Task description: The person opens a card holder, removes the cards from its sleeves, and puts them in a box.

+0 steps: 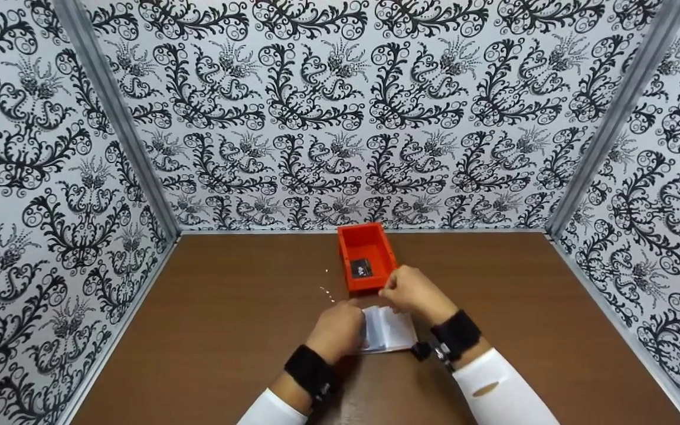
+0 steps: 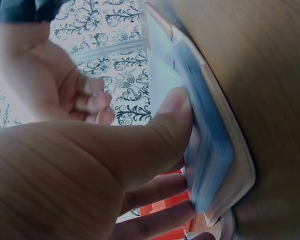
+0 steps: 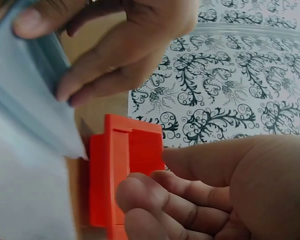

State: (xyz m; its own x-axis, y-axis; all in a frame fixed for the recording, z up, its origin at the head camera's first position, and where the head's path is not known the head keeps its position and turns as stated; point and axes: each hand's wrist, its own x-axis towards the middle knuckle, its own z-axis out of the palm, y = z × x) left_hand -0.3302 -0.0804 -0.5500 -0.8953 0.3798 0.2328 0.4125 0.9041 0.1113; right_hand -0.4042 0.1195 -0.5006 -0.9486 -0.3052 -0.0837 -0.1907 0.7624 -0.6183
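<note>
My left hand (image 1: 334, 330) holds a small card holder (image 1: 398, 330) with clear plastic sleeves, which lies spread on the table. In the left wrist view, its thumb presses on a stack of bluish sleeves (image 2: 212, 150), with fingers on the other side. Beyond the holder, my right hand (image 1: 415, 290) hovers by the near right corner of a red bin (image 1: 367, 284). Its fingers are loosely bent, and nothing shows between them in the right wrist view. A dark card (image 1: 361, 268) with white marks lies inside the bin, at the near end.
The brown table (image 1: 228, 313) runs back to a patterned wall (image 1: 316, 118), with similar walls on both sides. Several small white specks (image 1: 326, 291) show left of the bin. Black bands (image 1: 457, 334) circle both wrists.
</note>
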